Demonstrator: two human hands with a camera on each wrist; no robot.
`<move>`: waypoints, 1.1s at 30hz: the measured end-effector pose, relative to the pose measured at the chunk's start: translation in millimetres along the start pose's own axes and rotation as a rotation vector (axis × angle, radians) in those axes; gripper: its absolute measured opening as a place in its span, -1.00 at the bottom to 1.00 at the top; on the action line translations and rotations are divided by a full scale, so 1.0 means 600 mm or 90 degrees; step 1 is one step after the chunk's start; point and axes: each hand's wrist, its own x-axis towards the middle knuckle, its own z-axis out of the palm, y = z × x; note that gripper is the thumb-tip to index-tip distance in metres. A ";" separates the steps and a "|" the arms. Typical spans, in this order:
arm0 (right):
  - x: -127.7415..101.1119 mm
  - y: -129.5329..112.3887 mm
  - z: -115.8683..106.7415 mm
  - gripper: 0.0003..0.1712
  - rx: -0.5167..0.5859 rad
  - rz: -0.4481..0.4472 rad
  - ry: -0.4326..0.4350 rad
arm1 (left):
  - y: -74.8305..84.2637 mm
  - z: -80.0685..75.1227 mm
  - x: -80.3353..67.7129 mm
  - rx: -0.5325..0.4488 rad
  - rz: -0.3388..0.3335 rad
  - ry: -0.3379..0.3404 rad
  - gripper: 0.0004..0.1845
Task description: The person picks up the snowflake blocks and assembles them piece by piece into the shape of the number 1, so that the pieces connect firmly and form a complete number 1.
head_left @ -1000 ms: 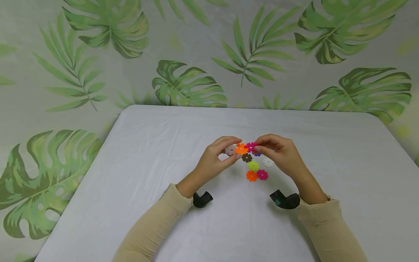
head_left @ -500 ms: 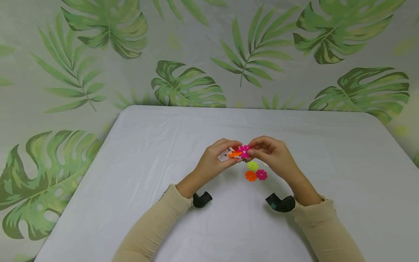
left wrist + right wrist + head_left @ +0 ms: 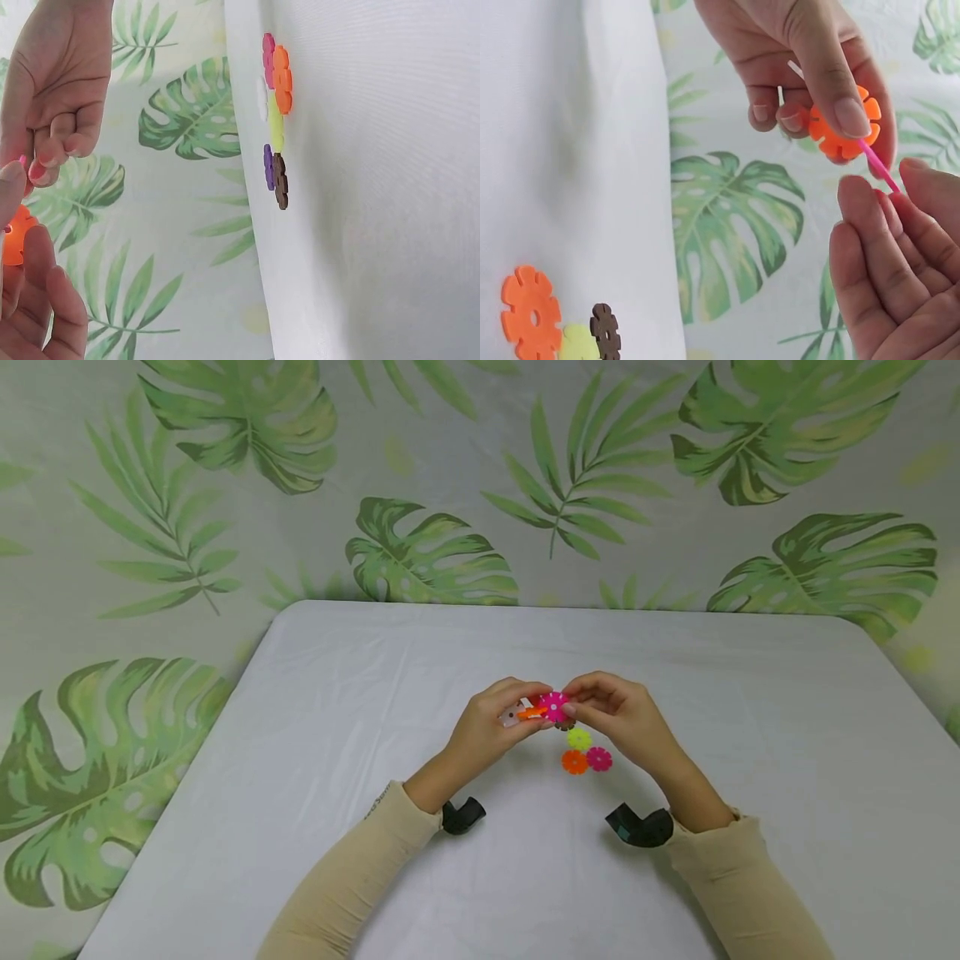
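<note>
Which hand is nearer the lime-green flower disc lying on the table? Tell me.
Right. The right hand hovers just above and beside the lime-green flower disc; the left hand is farther off to its left.

Bright, even light throughout, soft faint shadows under the forearms, no glare; wrist views slightly soft up close.
</note>
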 end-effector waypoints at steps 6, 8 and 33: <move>-0.002 -0.006 -0.012 -0.74 -0.082 -0.013 0.032 | -0.001 -0.002 0.001 0.007 0.009 0.012 -0.59; -0.002 -0.006 -0.018 -0.71 -0.103 -0.017 0.040 | -0.002 -0.002 0.002 0.009 0.014 0.014 -0.59; -0.052 0.118 -0.087 -0.51 -0.161 0.142 0.017 | -0.011 0.000 0.001 0.020 0.033 0.029 -0.58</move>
